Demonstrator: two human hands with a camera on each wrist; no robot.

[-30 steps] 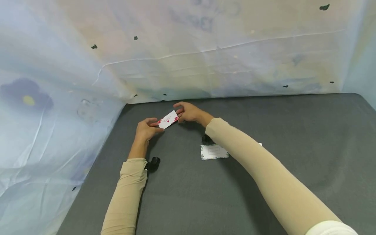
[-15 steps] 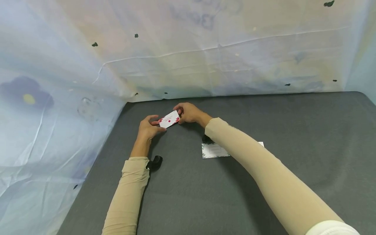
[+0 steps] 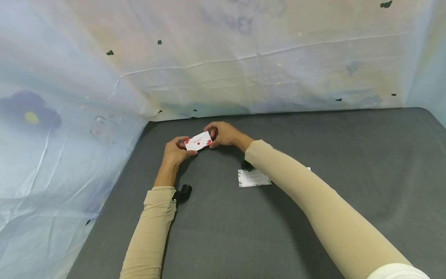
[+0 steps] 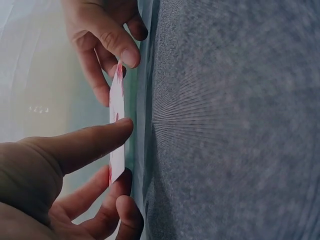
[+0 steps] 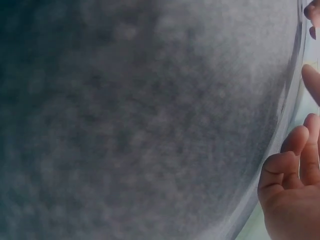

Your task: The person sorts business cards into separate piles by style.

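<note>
A small white card (image 3: pixel 198 140) with red floral corners and a red dot is held above the grey table (image 3: pixel 348 155) near its far left. My left hand (image 3: pixel 175 149) pinches its left end between thumb and fingers. My right hand (image 3: pixel 223 133) pinches its right end. In the left wrist view the card (image 4: pixel 116 130) shows edge-on, with the left thumb on one face and left fingers (image 4: pixel 120 205) behind it. The right hand (image 4: pixel 107 42) grips the far end there. The right wrist view shows only curled right fingers (image 5: pixel 292 180) at its edge and blurred grey cloth.
A second white card (image 3: pixel 253 178) with green leafy corners lies flat on the table, partly under my right forearm. Painted plastic sheeting (image 3: pixel 223 69) walls the table at the back and left. A black wrist camera (image 3: pixel 182 192) sits at my left cuff.
The card has tipped a little flatter and shifted slightly left between my hands. Both hands keep their hold and barely moved.
</note>
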